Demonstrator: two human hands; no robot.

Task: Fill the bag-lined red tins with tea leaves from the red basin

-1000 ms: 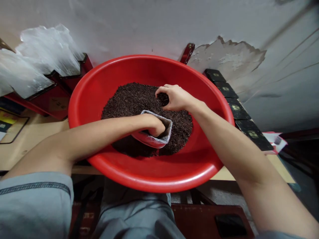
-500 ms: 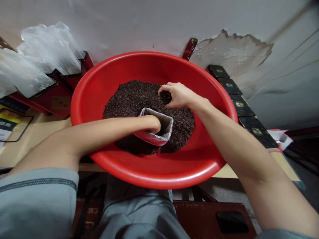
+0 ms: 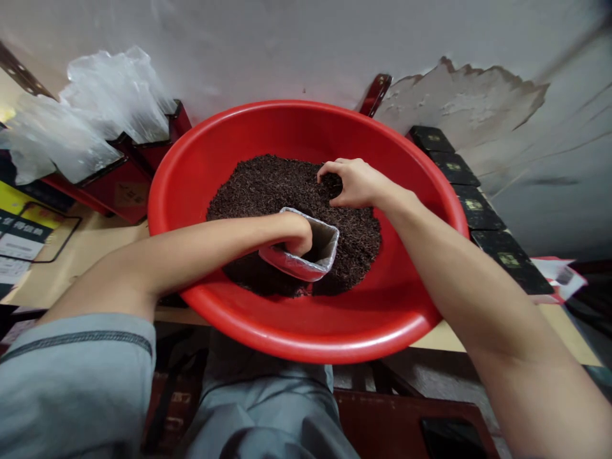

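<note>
A wide red basin [image 3: 306,347] holds a broad heap of dark, dry, shredded leaves [image 3: 272,182]. A small box lined with clear film [image 3: 325,271] stands in the heap, its open top facing up. My left hand [image 3: 299,234] reaches down into this box, and its fingers are hidden inside. Just above the heap, beyond the box, my right hand [image 3: 349,183] is curved with thumb and fingers apart. Dark leaves show between them; no separate object is in its grasp.
Clear plastic bags [image 3: 115,89] rest on dark red boxes [image 3: 127,191] at the left. Several black tins [image 3: 478,207] line the right side, near a red and white packet [image 3: 559,277]. A black phone-like object [image 3: 452,438] lies below, at the lower right.
The whole scene has shifted slightly to the right in view. Both hands keep nearly the same places relative to the basin and the box.
</note>
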